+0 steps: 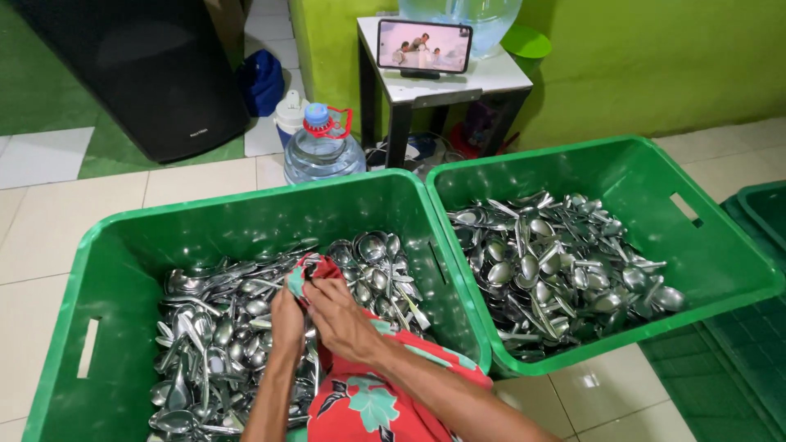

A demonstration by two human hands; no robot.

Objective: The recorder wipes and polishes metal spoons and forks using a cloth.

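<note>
Shiny metal spoons [221, 327], glossy plastic crates [123, 245], printed cloth [368, 401].

2 green crates [458, 344] of spoons [557, 270], 1 water bottle [323, 147], 1 phone [424, 46], 1 stool [491, 78]

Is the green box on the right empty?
No, the right green crate holds a heap of shiny metal spoons, much like the left crate.

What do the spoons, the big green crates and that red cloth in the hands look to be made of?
Spoons: likely stainless steel, polished, with bright mirror-like glints.
Crates: moulded plastic, glossy green, with cut-out handle slots.
Cloth: thin woven fabric, matte red with a flower print, folding softly. The left hand and right hand bunch it over the spoons.
</note>
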